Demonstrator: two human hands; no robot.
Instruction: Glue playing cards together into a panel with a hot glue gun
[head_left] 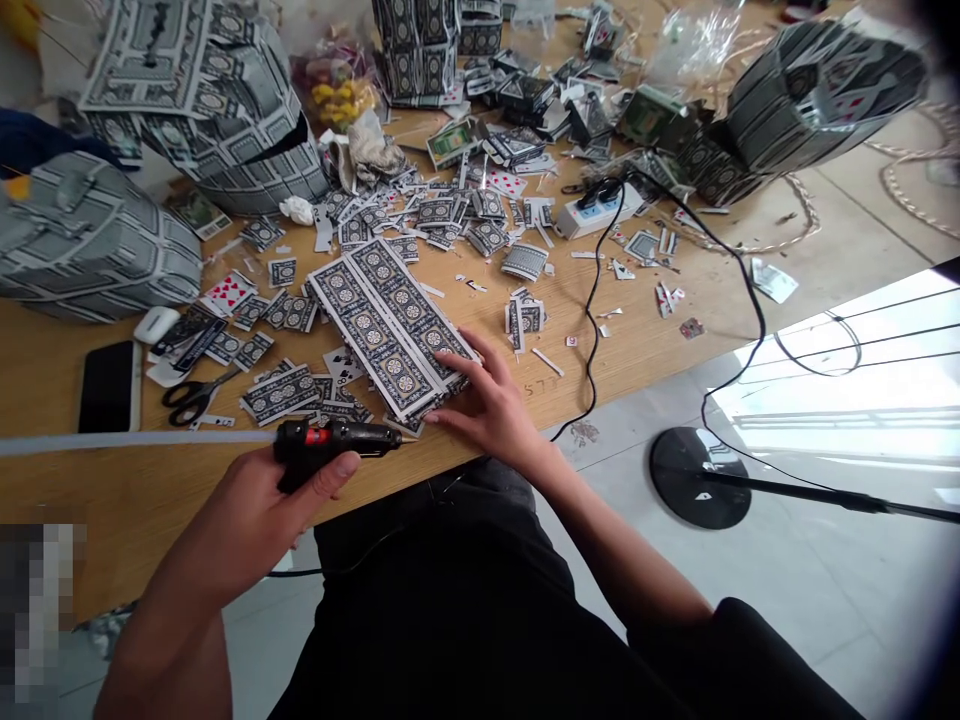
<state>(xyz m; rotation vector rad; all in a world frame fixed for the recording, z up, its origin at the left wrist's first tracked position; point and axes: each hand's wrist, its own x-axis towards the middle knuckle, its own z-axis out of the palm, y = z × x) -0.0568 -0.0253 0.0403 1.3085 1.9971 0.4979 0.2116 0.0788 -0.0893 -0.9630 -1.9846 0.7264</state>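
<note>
My left hand [262,510] is wrapped round a black hot glue gun [322,445] whose nozzle points right. A long whitish glue stick [135,441] runs out of its back to the left edge. The nozzle tip is close to the near corner of a rectangular panel [394,325] made of patterned playing cards. That panel lies tilted at the table's front, and my right hand [491,400] grips its near right end, thumb at the lower edge and fingers on top. Folded card pieces [281,395] lie left of the panel.
Scissors [196,393], a phone [110,388] and a white case [156,324] lie on the left. Card-built vessels [97,240] stand behind. Card scraps cover the middle around a power strip [600,207], whose black cable [592,320] trails over the front edge. A round stand base [697,475] is on the floor.
</note>
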